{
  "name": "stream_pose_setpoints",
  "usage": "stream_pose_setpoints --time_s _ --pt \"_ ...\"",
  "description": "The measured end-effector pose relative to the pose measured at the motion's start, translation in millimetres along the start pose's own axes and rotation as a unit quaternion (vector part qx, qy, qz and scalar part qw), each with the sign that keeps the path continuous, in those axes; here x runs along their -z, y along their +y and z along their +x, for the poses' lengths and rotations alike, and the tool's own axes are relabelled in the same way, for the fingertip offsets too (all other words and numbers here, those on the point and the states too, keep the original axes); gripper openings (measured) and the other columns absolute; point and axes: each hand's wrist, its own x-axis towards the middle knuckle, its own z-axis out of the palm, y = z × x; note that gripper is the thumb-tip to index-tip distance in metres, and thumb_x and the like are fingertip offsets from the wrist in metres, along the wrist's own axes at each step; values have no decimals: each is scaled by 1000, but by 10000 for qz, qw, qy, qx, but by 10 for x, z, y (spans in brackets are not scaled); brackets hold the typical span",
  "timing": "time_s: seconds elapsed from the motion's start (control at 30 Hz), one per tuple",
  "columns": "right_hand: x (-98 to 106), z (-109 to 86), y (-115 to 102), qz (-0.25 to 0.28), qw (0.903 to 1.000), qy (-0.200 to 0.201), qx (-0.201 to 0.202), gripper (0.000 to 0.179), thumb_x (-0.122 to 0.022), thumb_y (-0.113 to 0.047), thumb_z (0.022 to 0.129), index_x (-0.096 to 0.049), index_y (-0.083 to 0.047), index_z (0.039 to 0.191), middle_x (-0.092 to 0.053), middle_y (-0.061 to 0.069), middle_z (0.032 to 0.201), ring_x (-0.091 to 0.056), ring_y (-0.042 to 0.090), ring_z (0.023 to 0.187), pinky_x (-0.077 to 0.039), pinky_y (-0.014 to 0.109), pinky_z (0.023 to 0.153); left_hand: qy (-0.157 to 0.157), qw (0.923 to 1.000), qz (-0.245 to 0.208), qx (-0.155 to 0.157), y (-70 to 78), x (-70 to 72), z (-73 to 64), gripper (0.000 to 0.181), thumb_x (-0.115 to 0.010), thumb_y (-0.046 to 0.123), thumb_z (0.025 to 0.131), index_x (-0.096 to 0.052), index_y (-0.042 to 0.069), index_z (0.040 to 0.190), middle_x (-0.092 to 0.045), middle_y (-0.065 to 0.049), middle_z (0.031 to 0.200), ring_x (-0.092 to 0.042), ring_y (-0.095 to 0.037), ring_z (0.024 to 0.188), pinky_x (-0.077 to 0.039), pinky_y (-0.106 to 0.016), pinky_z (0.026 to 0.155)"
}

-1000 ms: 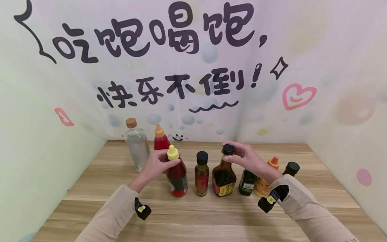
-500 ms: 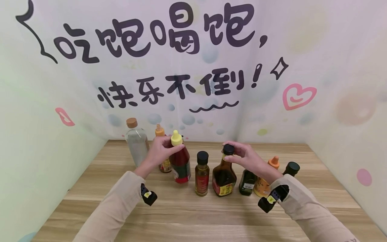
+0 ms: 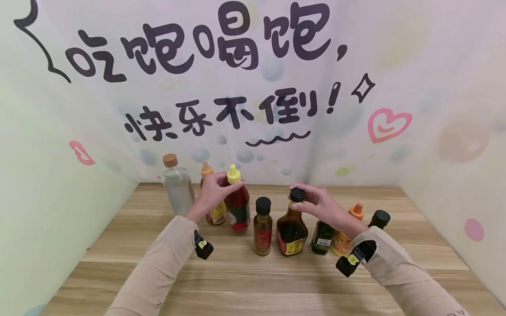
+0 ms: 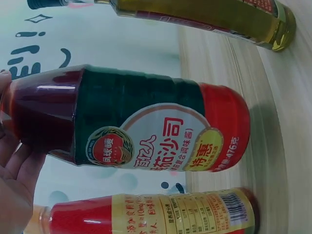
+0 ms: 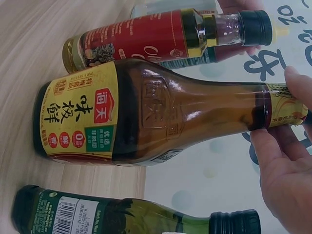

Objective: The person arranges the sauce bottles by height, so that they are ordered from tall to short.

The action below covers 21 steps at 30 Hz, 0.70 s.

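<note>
My left hand (image 3: 213, 191) pinches the neck of a ketchup bottle (image 3: 239, 208), just under its yellow nozzle cap. In the left wrist view, the red and green label of this ketchup bottle (image 4: 141, 122) faces the camera, and the bottle is upright in the head view. Beside it, a red sauce bottle (image 3: 216, 216) is partly covered by the left hand. My right hand (image 3: 322, 205) holds a brown soy sauce bottle (image 3: 291, 232) at its black-capped neck. Thumb and fingers (image 5: 267, 151) wrap that neck in the right wrist view. An olive oil bottle (image 3: 263, 228) stands between both held bottles.
At the back left is a clear bottle (image 3: 178, 188) with a brown cap. Below the right forearm stand a dark green bottle (image 3: 322, 239), an orange-capped bottle (image 3: 356, 213) and a black-capped bottle (image 3: 380, 218). Behind the wooden table (image 3: 245, 285) hangs a printed cloth (image 3: 348, 158).
My left hand has carried the ketchup bottle backward and slightly right, into line beside the red sauce bottle. The right hand and soy sauce bottle have stayed in place.
</note>
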Motion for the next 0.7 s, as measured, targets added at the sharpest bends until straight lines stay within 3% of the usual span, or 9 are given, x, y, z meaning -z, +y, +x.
stream_pose_setpoints --time_s 0.33,0.7 --pt "2 9 9 20 10000 -39 5 44 -63 -20 82 -48 -12 123 -53 17 114 -55 24 99 -48 29 76 228 9995 144 190 -93 -97 100 31 -68 28 78 -66 3 96 -66 -10 91 -60 -21 78 -50 -33 71" --pt "1 11 4 29 10000 -50 -80 45 -63 -22 82 -48 -12 124 -53 15 113 -55 23 98 -49 30 75 301 9983 123 487 -142 -149 141 36 -67 29 79 -63 5 106 -63 -11 103 -59 -24 93 -47 -38 80"
